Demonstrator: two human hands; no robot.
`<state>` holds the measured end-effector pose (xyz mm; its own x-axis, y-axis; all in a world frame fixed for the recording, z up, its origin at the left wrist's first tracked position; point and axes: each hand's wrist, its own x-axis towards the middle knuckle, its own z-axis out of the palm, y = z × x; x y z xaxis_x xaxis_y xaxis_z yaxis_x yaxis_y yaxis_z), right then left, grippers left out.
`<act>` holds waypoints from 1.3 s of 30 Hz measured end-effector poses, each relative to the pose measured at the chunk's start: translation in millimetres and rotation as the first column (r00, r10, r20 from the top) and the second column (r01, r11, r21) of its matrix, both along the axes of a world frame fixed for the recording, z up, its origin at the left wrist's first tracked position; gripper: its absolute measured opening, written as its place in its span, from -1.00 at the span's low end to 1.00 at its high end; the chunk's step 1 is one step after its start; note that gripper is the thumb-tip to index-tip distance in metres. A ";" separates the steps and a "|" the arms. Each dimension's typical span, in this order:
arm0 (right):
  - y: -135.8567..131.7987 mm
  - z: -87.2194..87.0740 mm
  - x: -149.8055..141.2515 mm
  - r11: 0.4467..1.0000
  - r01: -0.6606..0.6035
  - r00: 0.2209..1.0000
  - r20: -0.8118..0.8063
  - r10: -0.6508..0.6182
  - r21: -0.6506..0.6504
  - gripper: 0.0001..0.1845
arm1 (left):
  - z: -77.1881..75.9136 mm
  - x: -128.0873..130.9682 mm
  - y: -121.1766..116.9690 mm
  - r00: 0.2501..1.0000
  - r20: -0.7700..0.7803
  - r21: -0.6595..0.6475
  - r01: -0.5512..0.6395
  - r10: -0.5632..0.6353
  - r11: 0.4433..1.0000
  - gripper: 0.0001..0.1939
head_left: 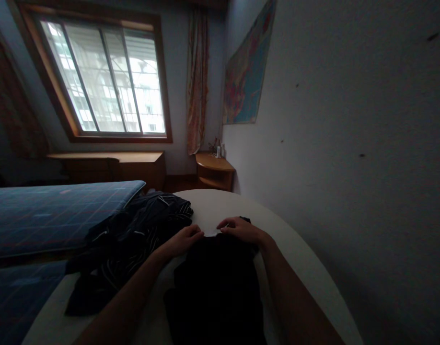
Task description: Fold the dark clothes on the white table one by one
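A black garment lies spread on a round white table, its near end running out of the bottom of the view. My left hand is closed at the far left corner of the garment, fingers pinched at its edge. At the far right part of that edge, my right hand has its fingers bent down and closed on the cloth. Between the two hands a small whitish strip shows at the garment's edge; what it is I cannot make out. Dim light hides the garment's folds and exact kind.
A heap of dark clothes with white stripes lies on the table's left side. Beyond it is a bed with a blue checked cover. A wall borders the right. A wooden desk and corner shelf stand at the back.
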<state>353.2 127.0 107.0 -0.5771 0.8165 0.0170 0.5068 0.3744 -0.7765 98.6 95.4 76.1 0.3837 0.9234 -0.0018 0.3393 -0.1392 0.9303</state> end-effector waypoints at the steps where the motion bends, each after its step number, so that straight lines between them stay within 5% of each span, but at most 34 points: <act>1: -2.1 3.9 2.2 0.999 -0.031 0.999 0.037 0.033 -0.045 -0.70 | 1.0 -0.6 -1.4 1.000 -0.015 0.002 0.022 -0.022 1.000 -0.46; 7: -14.2 22.7 11.1 0.990 -0.086 0.975 0.194 0.106 -0.110 -0.71 | 17.2 -9.8 -11.3 0.956 -0.285 0.124 0.112 -0.073 0.986 -0.62; 10: -16.8 30.1 8.8 0.997 -0.070 0.972 0.224 0.074 -0.029 -0.75 | 26.7 -11.6 -10.8 0.946 -0.319 0.285 0.037 0.058 0.958 -0.70; 12: -15.9 35.1 5.0 0.988 0.010 0.983 0.177 -0.037 0.155 -0.77 | 30.0 -9.7 -8.2 0.950 -0.221 0.431 -0.107 0.220 0.896 -0.75; 15: -10.1 37.3 -0.3 0.826 0.244 0.953 0.031 -0.300 0.508 -0.80 | 28.5 -3.5 -4.9 0.946 -0.047 0.587 -0.233 0.320 0.775 -0.68; 17: -3.7 31.3 -1.1 0.706 0.365 0.903 -0.046 -0.427 0.606 -0.81 | 25.5 1.6 -6.2 0.953 -0.026 0.586 -0.231 0.303 0.777 -0.56; 20: 7.1 10.9 2.1 0.674 0.442 0.852 -0.042 -0.521 0.592 -0.79 | 23.8 8.3 -15.9 0.930 -0.170 0.451 -0.220 0.325 0.865 -0.42; 25: 19.5 -25.4 8.4 0.784 0.417 0.847 0.117 -0.519 0.459 -0.77 | 22.5 10.9 -34.7 0.822 -0.518 0.246 -0.119 0.234 0.962 -0.27; 31: 17.2 -31.0 8.9 0.786 0.467 0.814 0.150 -0.561 0.405 -0.29 | 13.6 1.2 -26.0 0.806 -0.564 0.273 -0.023 0.179 0.962 -0.76; 35: -1.8 -21.4 12.0 0.723 0.587 0.684 0.256 -0.684 0.364 -0.23 | 20.3 -8.0 -11.4 0.850 -0.351 0.375 -0.258 0.394 0.890 -0.81; 39: -33.4 -19.4 17.7 0.744 0.583 0.611 0.426 -0.667 0.328 -0.25 | 30.9 -20.5 1.1 0.747 -0.030 0.420 -0.593 0.664 0.687 -0.78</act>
